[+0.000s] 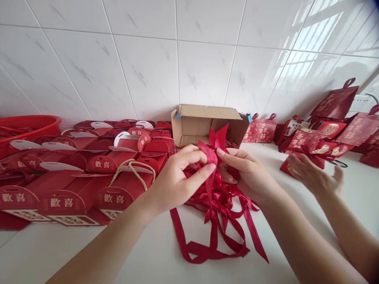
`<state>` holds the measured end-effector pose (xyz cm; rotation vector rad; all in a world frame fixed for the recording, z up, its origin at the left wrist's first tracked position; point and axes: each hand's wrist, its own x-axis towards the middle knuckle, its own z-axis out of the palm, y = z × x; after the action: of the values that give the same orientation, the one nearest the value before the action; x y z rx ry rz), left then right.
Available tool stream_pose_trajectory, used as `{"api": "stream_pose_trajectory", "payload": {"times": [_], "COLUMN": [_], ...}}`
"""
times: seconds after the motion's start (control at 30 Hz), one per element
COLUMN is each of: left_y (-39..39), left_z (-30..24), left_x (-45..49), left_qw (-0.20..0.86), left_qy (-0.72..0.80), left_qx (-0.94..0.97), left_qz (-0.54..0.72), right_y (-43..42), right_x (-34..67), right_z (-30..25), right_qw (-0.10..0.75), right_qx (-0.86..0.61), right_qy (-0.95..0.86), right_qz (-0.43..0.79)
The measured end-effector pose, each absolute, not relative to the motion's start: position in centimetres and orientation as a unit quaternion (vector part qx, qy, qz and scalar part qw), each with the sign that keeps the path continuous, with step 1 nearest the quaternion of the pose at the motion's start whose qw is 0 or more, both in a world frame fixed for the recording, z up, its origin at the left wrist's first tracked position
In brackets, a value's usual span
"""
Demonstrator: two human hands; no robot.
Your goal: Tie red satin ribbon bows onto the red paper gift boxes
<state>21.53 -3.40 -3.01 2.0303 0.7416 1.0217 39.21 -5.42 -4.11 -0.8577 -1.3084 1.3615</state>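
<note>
White tabletop (148,256) below, grey-veined wall tiles (204,75) behind — the wearer's hands (180,177) (247,173) both pinch red ribbon (218,138).

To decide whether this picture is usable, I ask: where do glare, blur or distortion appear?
All in the head view: bright window glare on the tiled wall at upper right; the co-worker's hand looks slightly blurred; shapes stretch toward the side edges; the red ribbon between left hand and right hand reads fairly clearly.
</note>
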Motion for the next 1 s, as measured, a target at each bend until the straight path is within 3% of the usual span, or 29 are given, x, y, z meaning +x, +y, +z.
{"api": "stream_pose_trajectory", "payload": {"times": [0.1,0.33,0.57,1.0], "left_y": [-3.4,-3.4,-3.2,-2.9], "left_z": [-3.3,-3.1,-2.8,-3.4], "left_x": [21.6,21.3,21.2,21.0], "left_qw": [0.305,0.279,0.201,0.133], "left_qy": [0.279,0.255,0.233,0.149], "left_qx": [0.803,0.830,0.901,0.905], "left_qz": [0.430,0.410,0.306,0.376], "right_y": [-5.4,-5.3,-5.3,-4.5], "right_x": [39.2,39.2,38.9,38.4], "right_z": [-4.2,-4.2,-4.6,-5.4], "right_qw": [0.512,0.510,0.477,0.470], "right_qx": [-0.354,-0.358,-0.378,-0.371], "right_qy": [-0.533,-0.528,-0.560,-0.529], "right_qz": [0.573,0.577,0.562,0.601]}}
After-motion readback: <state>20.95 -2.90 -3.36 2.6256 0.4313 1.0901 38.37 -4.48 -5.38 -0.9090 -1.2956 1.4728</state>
